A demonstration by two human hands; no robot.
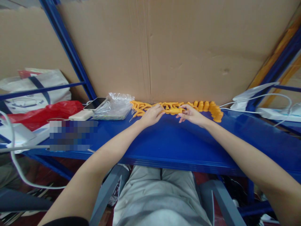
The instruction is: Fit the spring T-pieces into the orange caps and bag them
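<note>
Orange plastic piece [174, 110] — small, pinched by both hands.

Likely a small workshop — blue steel racking [70, 53], cardboard backing [188, 47].

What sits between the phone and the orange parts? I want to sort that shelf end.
A crumpled clear plastic bag, seen in the head view, lies between the phone and the orange parts.

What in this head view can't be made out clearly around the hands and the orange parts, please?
- Head view: the left hand and right hand cover the orange piece between them; grip unclear.
- The orange parts in the row are too small to identify.
- A pixelated patch hides part of the blue shelf.
- The clear plastic bag: contents unreadable.
</note>
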